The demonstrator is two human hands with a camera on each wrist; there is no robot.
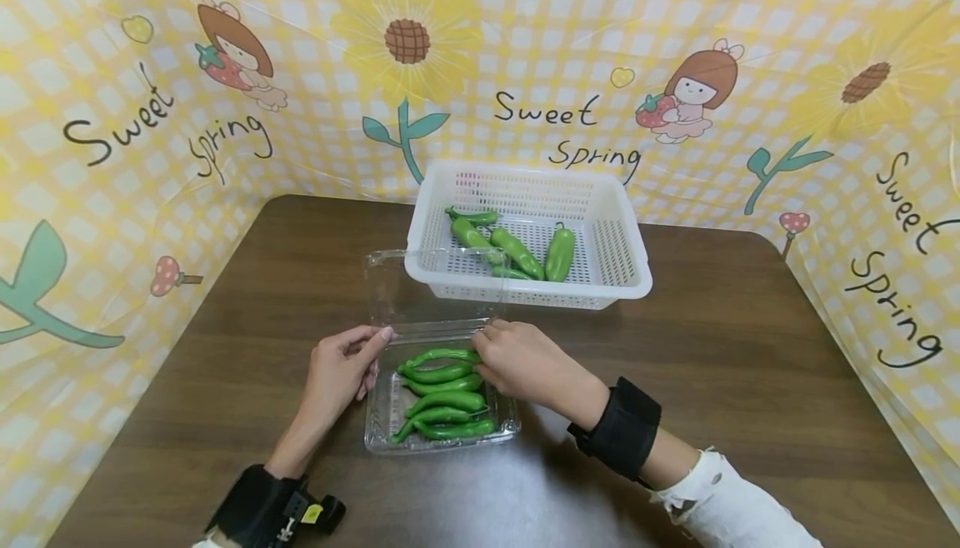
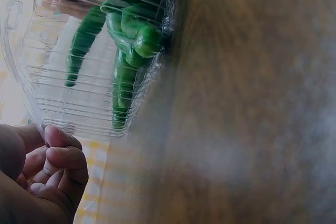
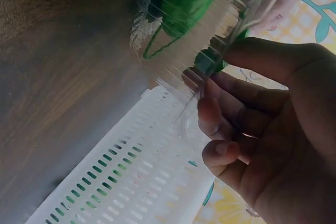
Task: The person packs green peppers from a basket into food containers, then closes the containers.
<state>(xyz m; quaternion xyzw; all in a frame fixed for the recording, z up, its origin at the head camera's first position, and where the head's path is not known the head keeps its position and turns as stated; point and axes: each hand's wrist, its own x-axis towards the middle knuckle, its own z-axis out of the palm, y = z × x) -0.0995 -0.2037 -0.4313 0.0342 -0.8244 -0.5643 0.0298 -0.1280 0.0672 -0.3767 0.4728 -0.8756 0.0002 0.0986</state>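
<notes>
A clear plastic clamshell box (image 1: 442, 450) stands on the table with its lid (image 1: 431, 302) raised at the back. Several long green chili peppers (image 1: 450, 402) lie side by side in it. At the box's back left corner, my left hand (image 1: 337, 373) pinches the rim between thumb and fingers, as the left wrist view also shows. My right hand (image 1: 528, 365) reaches over the back right corner and holds the end of the rearmost green chili pepper (image 1: 442, 355). Through the clear wall, the right wrist view shows part of that pepper (image 3: 207, 61) at the fingertips.
Behind the box, a white perforated plastic basket (image 1: 633, 277) holds several thicker green peppers (image 1: 558, 255). The raised lid overlaps the basket's front left in the head view. Yellow checked cloth (image 1: 540, 40) hangs around the brown wooden table (image 1: 720, 365).
</notes>
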